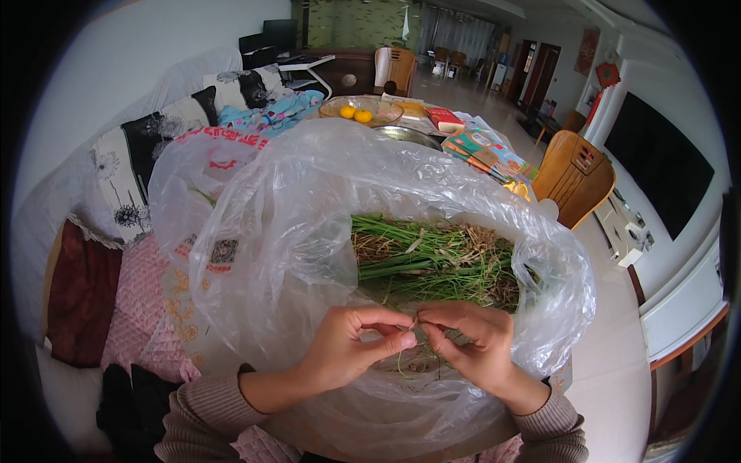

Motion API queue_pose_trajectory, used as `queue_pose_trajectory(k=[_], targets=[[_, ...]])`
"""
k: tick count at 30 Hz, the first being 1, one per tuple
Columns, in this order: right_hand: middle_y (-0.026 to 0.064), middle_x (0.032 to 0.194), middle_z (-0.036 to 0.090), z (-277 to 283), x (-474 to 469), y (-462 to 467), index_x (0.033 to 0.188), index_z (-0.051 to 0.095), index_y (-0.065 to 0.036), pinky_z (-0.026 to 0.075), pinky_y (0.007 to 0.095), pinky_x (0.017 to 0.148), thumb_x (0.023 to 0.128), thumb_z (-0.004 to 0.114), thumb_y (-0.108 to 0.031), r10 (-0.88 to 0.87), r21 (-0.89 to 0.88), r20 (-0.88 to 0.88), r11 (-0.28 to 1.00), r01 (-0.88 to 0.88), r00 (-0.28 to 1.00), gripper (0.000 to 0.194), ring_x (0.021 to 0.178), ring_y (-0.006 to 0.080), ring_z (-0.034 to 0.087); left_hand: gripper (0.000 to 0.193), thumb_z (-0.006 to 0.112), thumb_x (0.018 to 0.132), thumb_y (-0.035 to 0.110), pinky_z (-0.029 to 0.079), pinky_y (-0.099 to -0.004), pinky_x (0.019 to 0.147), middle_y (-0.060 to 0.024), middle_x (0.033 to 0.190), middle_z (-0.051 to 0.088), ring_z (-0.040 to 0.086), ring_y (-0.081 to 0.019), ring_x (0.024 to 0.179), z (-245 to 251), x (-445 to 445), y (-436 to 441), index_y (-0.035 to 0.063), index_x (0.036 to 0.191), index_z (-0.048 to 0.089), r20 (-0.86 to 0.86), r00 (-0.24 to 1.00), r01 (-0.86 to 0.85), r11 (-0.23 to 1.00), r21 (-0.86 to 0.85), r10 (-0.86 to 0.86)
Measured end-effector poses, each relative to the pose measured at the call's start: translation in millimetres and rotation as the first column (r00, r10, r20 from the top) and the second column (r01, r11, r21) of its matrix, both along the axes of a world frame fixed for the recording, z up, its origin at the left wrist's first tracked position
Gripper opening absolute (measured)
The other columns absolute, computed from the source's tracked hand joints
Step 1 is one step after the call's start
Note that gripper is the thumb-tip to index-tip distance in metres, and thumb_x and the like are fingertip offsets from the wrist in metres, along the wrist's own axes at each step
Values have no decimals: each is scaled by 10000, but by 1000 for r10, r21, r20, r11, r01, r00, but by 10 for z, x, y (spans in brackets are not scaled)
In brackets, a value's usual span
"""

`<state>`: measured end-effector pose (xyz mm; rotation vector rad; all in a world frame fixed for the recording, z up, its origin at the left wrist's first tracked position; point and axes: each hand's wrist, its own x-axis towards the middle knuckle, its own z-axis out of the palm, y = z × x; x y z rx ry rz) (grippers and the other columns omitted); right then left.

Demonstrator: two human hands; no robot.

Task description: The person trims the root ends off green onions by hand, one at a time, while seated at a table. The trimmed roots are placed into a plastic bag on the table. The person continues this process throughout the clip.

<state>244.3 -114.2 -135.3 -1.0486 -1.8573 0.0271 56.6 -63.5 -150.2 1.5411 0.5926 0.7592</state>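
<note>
A large clear plastic bag (312, 231) lies spread on the table, its mouth wide around a heap of thin green plants with brown roots (434, 260), which look like wild chives. Over the near side of the heap, my left hand (353, 344) pinches a thin plant stem (400, 360) between thumb and forefinger. My right hand (472, 341) meets it fingertip to fingertip, gripping the root end of that same stem. Fingers cover most of the piece. Below them, loose roots and dry scraps (419, 366) are scattered on the plastic.
Left of the big bag sits a second plastic bag (173, 191) with red print and a few green blades. Beyond are a glass bowl (385, 110) holding two yellow-orange fruits (363, 116), a metal basin (408, 136) and books (486, 151). A wooden chair (573, 176) stands right; a sofa (75, 168) runs left.
</note>
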Motion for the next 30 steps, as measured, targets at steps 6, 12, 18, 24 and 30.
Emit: queue_pose_trajectory(k=[6,12,18,24,30], targets=[[59,901,654,37,6,-21,855,666,-47,491,263,492,665,738,-93,-103,227,254,973,45,962,209,591,172,627,221,666,822,59,497,-238,711,-96,894,668,629,-116,814,-18,5,14,-49,1011,632,8,1000,6,997,76,-7],[50,885,633,-12,19,-32,861,653,-52,465,265,482,664,721,-142,-164,289,372,956,54,914,227,590,148,608,232,673,817,85,499,-227,677,-81,860,674,625,-97,781,-41,27,-1,-29,1017,639,-31,999,-12,995,100,15],[38,794,617,-77,4,6,849,609,-61,450,259,451,681,721,-122,-157,243,326,967,78,932,212,532,145,582,237,674,820,128,509,-216,624,-73,819,682,620,-77,739,-35,22,-12,-10,1011,652,-27,999,-17,991,136,21],[48,659,609,-94,18,-8,834,586,-51,445,264,428,721,712,-76,-55,-42,116,997,60,992,172,454,153,552,231,679,818,134,501,-222,660,-74,828,683,624,-82,744,-19,10,-4,0,1005,661,-29,1000,-6,988,152,11],[56,687,652,-82,37,0,858,595,-26,508,245,498,740,693,-42,-88,-173,-49,982,78,995,154,556,134,638,232,682,817,134,493,-223,684,-73,855,687,631,-89,781,-28,13,-4,12,1015,664,0,1000,25,994,110,-25]])
